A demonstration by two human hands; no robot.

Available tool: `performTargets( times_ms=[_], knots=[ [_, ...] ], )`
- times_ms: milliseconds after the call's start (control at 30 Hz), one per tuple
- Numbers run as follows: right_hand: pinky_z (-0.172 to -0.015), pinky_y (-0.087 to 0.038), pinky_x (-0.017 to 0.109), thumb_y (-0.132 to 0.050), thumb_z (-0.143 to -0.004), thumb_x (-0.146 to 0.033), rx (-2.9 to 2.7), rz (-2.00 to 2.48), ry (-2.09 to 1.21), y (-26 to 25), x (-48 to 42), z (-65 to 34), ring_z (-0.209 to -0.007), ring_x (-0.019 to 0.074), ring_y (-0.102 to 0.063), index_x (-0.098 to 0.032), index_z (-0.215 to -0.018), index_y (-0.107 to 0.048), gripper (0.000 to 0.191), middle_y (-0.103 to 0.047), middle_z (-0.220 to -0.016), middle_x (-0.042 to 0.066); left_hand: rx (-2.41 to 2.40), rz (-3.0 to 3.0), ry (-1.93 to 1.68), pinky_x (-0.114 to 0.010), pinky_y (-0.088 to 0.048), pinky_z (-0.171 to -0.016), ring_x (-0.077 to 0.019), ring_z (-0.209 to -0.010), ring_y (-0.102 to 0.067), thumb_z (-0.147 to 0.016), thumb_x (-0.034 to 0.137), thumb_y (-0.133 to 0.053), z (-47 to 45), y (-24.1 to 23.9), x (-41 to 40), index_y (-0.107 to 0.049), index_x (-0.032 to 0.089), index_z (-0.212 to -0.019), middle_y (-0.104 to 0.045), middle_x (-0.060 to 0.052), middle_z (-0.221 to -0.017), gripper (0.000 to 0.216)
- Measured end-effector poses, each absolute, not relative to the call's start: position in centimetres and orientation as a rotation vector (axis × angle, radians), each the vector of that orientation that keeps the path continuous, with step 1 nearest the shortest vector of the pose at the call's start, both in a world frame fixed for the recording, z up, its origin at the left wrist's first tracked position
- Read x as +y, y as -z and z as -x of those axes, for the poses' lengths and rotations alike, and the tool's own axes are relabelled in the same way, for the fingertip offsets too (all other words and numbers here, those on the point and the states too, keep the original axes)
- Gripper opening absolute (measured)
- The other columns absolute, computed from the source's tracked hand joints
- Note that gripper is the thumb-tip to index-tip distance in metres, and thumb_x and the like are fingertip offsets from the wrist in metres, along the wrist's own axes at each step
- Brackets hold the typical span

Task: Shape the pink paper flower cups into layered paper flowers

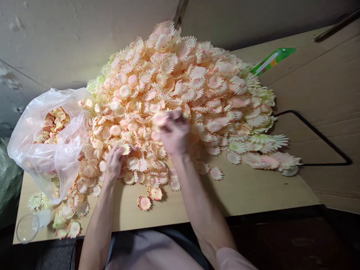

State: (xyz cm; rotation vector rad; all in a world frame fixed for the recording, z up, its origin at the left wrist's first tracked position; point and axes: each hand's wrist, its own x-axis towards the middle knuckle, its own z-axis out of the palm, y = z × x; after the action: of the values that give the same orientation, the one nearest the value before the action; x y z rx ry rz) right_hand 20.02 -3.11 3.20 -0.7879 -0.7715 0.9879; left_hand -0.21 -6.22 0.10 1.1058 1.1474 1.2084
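Observation:
A large pile of pale pink and cream artificial flower petal discs (pixel 194 90) with fringed edges covers much of the table. My right hand (pixel 176 133) is raised over the front of the pile, its fingers closed and a little smeared by motion. A pink petal disc (pixel 159 119) sticks out from its fingertips. At the pile's near left edge, my left hand (pixel 114 160) has its fingers curled around a cream petal disc (pixel 125 149). Two loose red-edged petal discs (pixel 144 203) lie on the table between my forearms.
A translucent plastic bag (pixel 30 150) with red-edged discs inside stands at the left. Near the front left corner is a clear plastic cup (pixel 27 228). A black bent wire rod (pixel 323 138) leans by the cardboard (pixel 332 93) at the right. Behind lies a green packet (pixel 275 60).

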Motion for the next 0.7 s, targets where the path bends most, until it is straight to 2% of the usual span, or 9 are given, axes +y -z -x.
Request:
performTargets(
  times_ms=[100, 200, 300, 400, 533, 700],
  knots=[
    [-0.067, -0.048, 0.028, -0.074, -0.075, -0.035, -0.764, 0.74, -0.788, -4.0, -2.5, -22.0, -0.083, 0.0157, -0.058, -0.026, -0.082, -0.048, 0.028, -0.054, -0.08, -0.001, 1.079, -0.973, -1.314, -0.028, -0.052, -0.061, -0.0144, -0.066, -0.055, -0.084, 0.048, -0.06, 0.6, 0.0, -6.1, -0.057, 0.02, -0.07, -0.055, -0.001, -0.07, 0.03],
    [-0.067, -0.049, 0.032, -0.072, -0.073, -0.033, -0.815, 0.817, -0.849, -4.5, -3.2, -21.3, -0.086, 0.0194, -0.059, -0.026, -0.075, -0.046, 0.026, -0.047, -0.071, 0.0, 1.054, -0.984, -1.307, -0.025, -0.053, -0.063, -0.0119, -0.065, -0.054, -0.084, 0.046, -0.063, 0.4, 0.3, -5.8, -0.057, 0.019, -0.07, -0.055, -0.001, -0.071, 0.031],
    [-0.062, -0.047, 0.032, -0.069, -0.072, -0.028, -0.865, 0.786, -1.094, -4.6, -4.2, -19.3, -0.073, 0.0182, -0.057, -0.026, -0.072, -0.045, 0.023, -0.039, -0.062, -0.002, 1.109, -1.043, -1.313, -0.023, -0.054, -0.07, -0.0114, -0.071, -0.057, -0.083, 0.043, -0.068, 0.3, 0.6, -5.5, -0.062, 0.019, -0.074, -0.056, 0.0, -0.074, 0.026],
    [-0.058, -0.045, 0.029, -0.066, -0.07, -0.02, -0.843, 0.647, -1.244, -4.4, -4.5, -18.2, -0.058, 0.0124, -0.049, -0.023, -0.07, -0.043, 0.023, -0.035, -0.062, -0.005, 1.071, -1.162, -1.27, -0.03, -0.056, -0.083, -0.0166, -0.09, -0.063, -0.084, 0.039, -0.067, 0.3, 0.4, -5.4, -0.07, 0.019, -0.083, -0.062, -0.004, -0.092, 0.02],
    [-0.051, -0.036, 0.025, -0.07, -0.072, -0.019, -0.975, 0.616, -1.336, -3.8, -4.4, -17.9, -0.056, 0.0088, -0.042, -0.021, -0.069, -0.047, 0.023, -0.044, -0.071, -0.003, 1.031, -1.262, -1.264, -0.034, -0.057, -0.084, -0.0199, -0.099, -0.063, -0.086, 0.035, -0.065, 0.3, -0.4, -5.5, -0.074, 0.02, -0.098, -0.064, -0.008, -0.109, 0.021],
    [-0.052, -0.038, 0.024, -0.082, -0.069, -0.027, -1.273, 0.845, -1.231, -2.2, -4.3, -17.0, -0.058, 0.007, -0.045, -0.021, -0.09, -0.065, 0.028, -0.063, -0.094, 0.001, 1.122, -1.306, -1.335, -0.028, -0.055, -0.081, -0.0149, -0.086, -0.065, -0.082, 0.032, -0.071, 0.0, -0.6, -5.6, -0.07, 0.022, -0.104, -0.069, -0.005, -0.098, 0.024]
  ],
)
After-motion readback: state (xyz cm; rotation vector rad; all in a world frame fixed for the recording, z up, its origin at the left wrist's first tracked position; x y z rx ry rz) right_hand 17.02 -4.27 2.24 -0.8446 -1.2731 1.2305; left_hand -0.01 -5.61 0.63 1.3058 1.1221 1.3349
